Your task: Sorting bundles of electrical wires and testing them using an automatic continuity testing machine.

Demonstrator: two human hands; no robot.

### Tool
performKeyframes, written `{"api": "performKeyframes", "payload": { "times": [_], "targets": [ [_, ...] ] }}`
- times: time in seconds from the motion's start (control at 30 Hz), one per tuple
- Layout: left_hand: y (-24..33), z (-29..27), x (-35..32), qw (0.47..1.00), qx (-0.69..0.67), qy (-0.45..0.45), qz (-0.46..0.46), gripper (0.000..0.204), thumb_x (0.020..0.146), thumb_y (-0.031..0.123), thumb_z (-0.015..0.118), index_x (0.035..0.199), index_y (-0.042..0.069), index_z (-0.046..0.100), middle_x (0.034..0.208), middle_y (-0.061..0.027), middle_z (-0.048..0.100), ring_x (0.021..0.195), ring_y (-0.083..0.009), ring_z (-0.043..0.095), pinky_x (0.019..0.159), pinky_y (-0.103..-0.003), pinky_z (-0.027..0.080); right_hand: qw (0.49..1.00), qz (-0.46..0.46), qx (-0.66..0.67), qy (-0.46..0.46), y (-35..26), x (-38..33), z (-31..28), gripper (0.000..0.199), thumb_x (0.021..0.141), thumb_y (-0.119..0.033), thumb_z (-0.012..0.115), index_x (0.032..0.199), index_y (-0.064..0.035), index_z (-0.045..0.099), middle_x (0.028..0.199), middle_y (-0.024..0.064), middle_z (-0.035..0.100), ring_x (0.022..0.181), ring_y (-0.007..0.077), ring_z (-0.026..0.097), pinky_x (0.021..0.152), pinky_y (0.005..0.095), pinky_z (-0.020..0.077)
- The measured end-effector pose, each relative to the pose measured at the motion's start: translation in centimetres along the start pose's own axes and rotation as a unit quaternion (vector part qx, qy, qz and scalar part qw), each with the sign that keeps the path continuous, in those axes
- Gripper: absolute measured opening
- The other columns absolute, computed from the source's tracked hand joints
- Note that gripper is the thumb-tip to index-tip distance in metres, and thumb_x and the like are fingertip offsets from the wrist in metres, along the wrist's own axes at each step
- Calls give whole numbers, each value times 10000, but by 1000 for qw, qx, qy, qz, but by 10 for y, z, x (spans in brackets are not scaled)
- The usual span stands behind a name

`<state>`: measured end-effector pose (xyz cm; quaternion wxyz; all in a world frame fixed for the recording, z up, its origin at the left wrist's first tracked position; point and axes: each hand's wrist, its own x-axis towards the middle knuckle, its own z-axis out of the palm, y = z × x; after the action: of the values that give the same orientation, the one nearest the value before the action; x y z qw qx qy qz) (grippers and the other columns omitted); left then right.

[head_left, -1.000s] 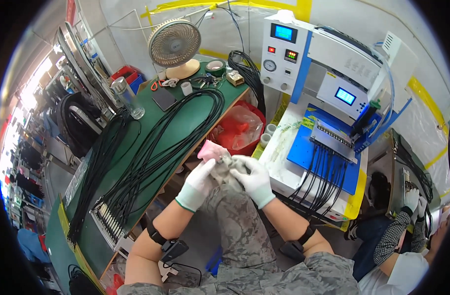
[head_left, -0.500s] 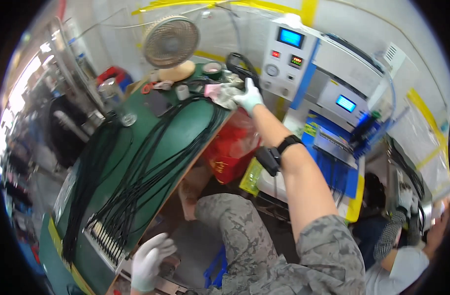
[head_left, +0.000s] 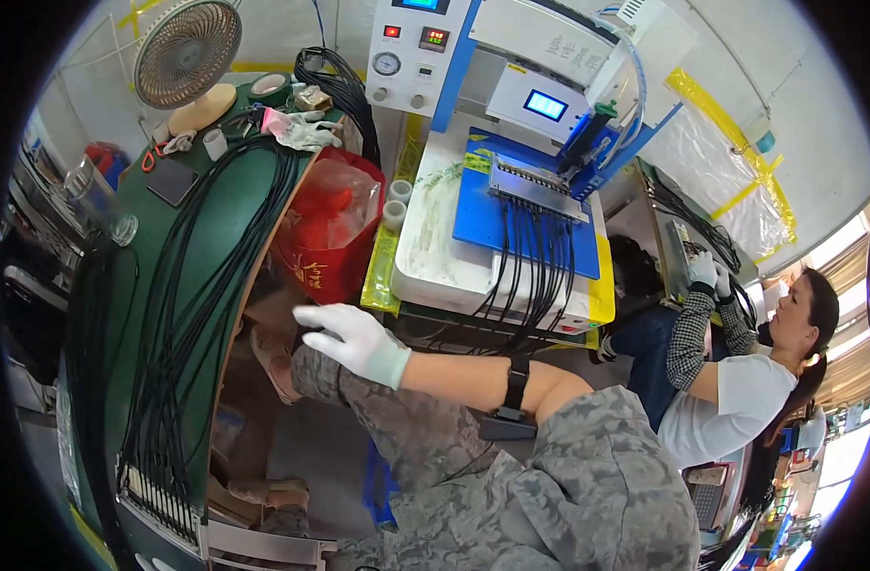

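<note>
My right hand point(head_left: 354, 343), in a white glove, hangs over my knee between the green table and the machine. Its fingers are stretched out and it holds nothing. Of my left hand point(head_left: 147, 563), only white glove fingertips seem to show at the bottom edge, beside a metal fixture point(head_left: 159, 500); its grip is hidden. A row of black cable ends sits in that fixture, and the black cables point(head_left: 192, 238) run up along the green table point(head_left: 227, 211). On the machine's blue plate point(head_left: 473, 214), a second metal fixture point(head_left: 539, 190) holds another row of black cables.
A fan point(head_left: 187, 57), green tape roll point(head_left: 269, 88), glove point(head_left: 306, 131) and glass jar point(head_left: 102, 205) stand or lie on the table. A red bag point(head_left: 330, 243) hangs between table and machine point(head_left: 420, 57). To the right, a co-worker point(head_left: 739, 390) handles cables.
My right hand has left the gloves at the table's far corner and come back over my knee. The view has swung right, and my left hand has nearly dropped out of it.
</note>
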<state>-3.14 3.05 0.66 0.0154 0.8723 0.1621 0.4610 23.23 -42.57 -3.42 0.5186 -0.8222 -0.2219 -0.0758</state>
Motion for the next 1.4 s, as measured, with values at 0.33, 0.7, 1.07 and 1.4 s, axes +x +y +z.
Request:
{"api": "performKeyframes", "payload": {
  "times": [0.33,0.7,1.07,1.4],
  "targets": [
    [75,-11,29,968,196,-83,136,317,976,175,568,1203,-40,620,1194,-167,641,1055,-285,613,928,-339,494,993,-60,-97,28,18,-45,0,226,910,-234,613,1031,-52,675,1074,105,672,1033,300,603,958,411,442],
    [-1,9,-10,999,7,-35,-31,315,988,199,547,1166,-42,644,1160,-163,662,1012,-288,638,906,-359,509,989,-74,-103,72,19,-47,1,221,889,-250,611,973,-54,670,975,97,676,942,303,607,867,399,471],
    [12,14,-8,994,-3,-33,-104,320,982,213,560,1157,-40,649,1154,-167,666,1015,-293,639,904,-362,510,992,-14,-104,63,4,-69,-50,287,879,-189,654,1126,-43,651,1192,127,629,1102,290,592,984,375,447],
    [-3,17,-13,993,3,-8,-116,317,967,218,587,1155,-29,655,1151,-152,670,1023,-286,639,891,-353,516,781,305,-543,52,53,-292,-328,886,705,-387,799,1436,-89,396,1490,240,343,1287,404,445,1050,425,397]
  ]
}}
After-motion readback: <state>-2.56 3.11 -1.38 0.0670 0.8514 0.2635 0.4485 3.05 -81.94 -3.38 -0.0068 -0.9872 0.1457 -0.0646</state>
